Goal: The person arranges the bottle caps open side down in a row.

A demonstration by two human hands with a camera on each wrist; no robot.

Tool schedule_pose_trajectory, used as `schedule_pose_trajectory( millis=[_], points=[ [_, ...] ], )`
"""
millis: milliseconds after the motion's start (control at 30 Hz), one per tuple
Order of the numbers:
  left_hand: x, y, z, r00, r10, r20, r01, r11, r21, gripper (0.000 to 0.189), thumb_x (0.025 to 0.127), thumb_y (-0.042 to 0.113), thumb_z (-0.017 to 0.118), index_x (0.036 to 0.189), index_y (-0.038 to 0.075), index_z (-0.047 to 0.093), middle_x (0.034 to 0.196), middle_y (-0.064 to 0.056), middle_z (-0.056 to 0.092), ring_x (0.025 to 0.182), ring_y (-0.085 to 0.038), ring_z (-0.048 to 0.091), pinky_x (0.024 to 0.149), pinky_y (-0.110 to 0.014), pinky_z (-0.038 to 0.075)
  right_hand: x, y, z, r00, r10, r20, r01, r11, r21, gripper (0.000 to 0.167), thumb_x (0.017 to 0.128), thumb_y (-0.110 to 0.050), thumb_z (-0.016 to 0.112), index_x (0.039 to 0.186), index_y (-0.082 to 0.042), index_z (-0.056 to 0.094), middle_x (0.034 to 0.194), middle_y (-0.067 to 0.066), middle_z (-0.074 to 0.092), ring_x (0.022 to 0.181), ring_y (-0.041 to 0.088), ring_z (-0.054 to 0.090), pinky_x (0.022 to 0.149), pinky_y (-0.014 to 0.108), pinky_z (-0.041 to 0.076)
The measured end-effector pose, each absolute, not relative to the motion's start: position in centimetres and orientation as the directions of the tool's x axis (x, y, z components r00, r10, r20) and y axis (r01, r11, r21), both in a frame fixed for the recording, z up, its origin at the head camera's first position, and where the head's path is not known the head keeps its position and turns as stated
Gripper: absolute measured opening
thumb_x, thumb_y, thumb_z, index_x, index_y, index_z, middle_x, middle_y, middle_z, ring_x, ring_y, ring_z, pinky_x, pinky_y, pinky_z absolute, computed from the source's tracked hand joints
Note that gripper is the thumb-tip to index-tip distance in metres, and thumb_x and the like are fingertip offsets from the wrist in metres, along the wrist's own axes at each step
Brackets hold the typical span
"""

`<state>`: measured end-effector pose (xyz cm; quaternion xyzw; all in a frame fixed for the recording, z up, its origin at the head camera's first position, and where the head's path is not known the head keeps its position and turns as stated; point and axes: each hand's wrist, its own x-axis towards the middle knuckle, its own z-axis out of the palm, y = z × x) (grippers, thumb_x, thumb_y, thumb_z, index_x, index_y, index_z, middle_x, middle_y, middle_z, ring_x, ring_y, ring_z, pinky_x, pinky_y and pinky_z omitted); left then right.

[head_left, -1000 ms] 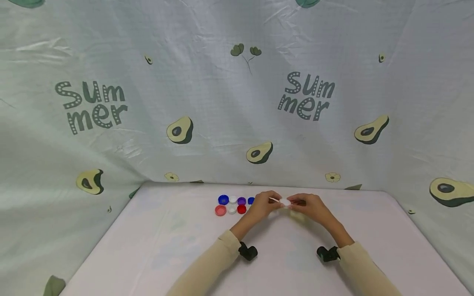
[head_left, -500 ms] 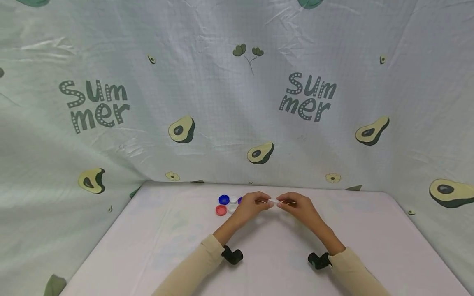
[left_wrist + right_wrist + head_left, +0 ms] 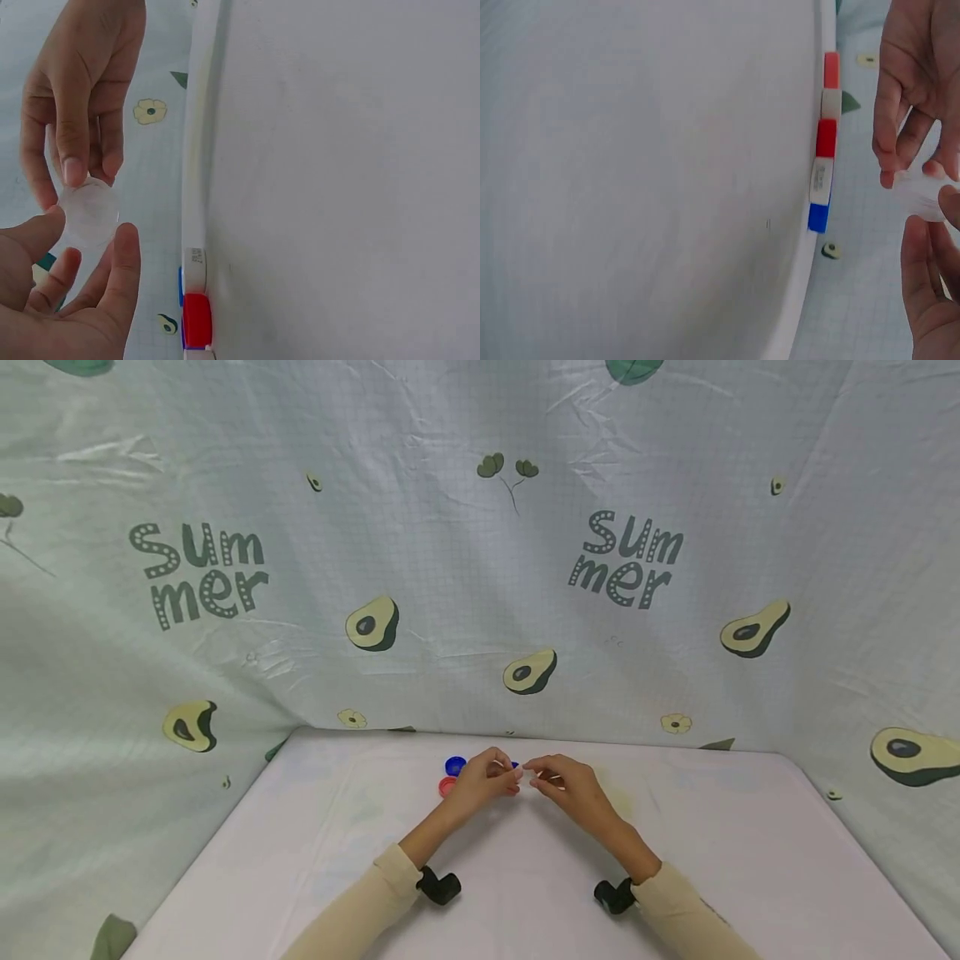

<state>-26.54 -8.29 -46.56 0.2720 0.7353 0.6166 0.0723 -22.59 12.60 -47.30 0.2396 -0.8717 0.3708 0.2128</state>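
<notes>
A round, translucent white bottle cap [image 3: 91, 214] is held up between both hands. My left hand [image 3: 75, 300] pinches it with the thumb on one side and a fingertip at the opposite edge. My right hand [image 3: 86, 82] holds its far edge between thumb and fingers. From the right wrist view, the cap [image 3: 916, 196] shows at a slant, with left fingers above it and right fingers below. In the head view my left hand [image 3: 477, 783] and right hand [image 3: 573, 787] meet over the back of the table, mostly covering the cap.
Coloured caps sit near the table's back edge: a blue cap [image 3: 455, 766] and a coral cap [image 3: 447, 787] show left of the left hand. The right wrist view shows a row with a red cap [image 3: 826, 138] and white cap [image 3: 821, 180]. A printed curtain [image 3: 450, 568] hangs behind.
Both hands have moved left together with the white cap, now covering more of the caps on the table. The cap was turned between the fingers on the way.
</notes>
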Motion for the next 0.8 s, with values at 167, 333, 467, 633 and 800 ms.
schedule_pose_trajectory(
  millis=[167,333,467,633,800],
  points=[
    [-26.6,-9.6,-47.1,-0.836,0.481,0.262,0.358,0.117,0.926,0.026,0.093,0.004,0.073,0.116,-0.003,0.062,0.102,-0.023,0.072,0.094,-0.031,0.072,0.082,-0.035,0.06,-22.7,11.5,-47.2,-0.82,-0.173,0.546,-0.538,0.56,-0.63,0.027,0.089,-0.007,0.077,0.116,-0.006,0.074,0.11,0.007,0.074,0.093,0.02,0.072,0.081,0.028,0.06],
    [-26.4,-11.1,-48.1,-0.837,0.441,0.325,0.402,0.092,0.911,0.035,0.088,-0.004,0.075,0.121,-0.005,0.064,0.105,-0.024,0.071,0.097,-0.035,0.071,0.08,-0.024,0.058,-22.8,10.2,-47.4,-0.91,-0.085,0.406,-0.388,0.516,-0.763,0.031,0.088,-0.013,0.08,0.118,-0.008,0.075,0.113,0.008,0.074,0.096,0.023,0.073,0.08,0.028,0.06],
    [-26.4,-12.0,-48.0,-0.836,0.416,0.357,0.438,0.113,0.892,0.035,0.086,-0.004,0.077,0.119,-0.005,0.068,0.101,-0.021,0.072,0.092,-0.033,0.072,0.077,-0.022,0.058,-23.1,9.3,-47.6,-0.929,-0.085,0.36,-0.352,0.502,-0.79,0.034,0.087,-0.016,0.082,0.119,-0.009,0.075,0.113,0.007,0.075,0.095,0.021,0.073,0.078,0.028,0.059],
    [-26.4,-13.0,-47.0,-0.844,0.379,0.38,0.471,0.185,0.863,0.031,0.083,-0.002,0.08,0.113,-0.004,0.071,0.094,-0.017,0.073,0.084,-0.024,0.072,0.074,-0.022,0.058,-23.4,8.1,-47.2,-0.924,-0.107,0.367,-0.372,0.476,-0.797,0.033,0.086,-0.012,0.082,0.117,-0.007,0.074,0.112,0.008,0.075,0.095,0.021,0.074,0.079,0.028,0.06],
    [-26.4,-14.4,-46.3,-0.853,0.385,0.353,0.465,0.255,0.848,0.031,0.084,0.003,0.082,0.113,-0.001,0.072,0.097,-0.013,0.074,0.088,-0.024,0.072,0.077,-0.025,0.058,-23.6,6.7,-46.7,-0.929,-0.114,0.352,-0.363,0.462,-0.809,0.031,0.086,-0.013,0.082,0.115,-0.006,0.075,0.108,0.007,0.075,0.093,0.019,0.073,0.077,0.026,0.059]
  ],
)
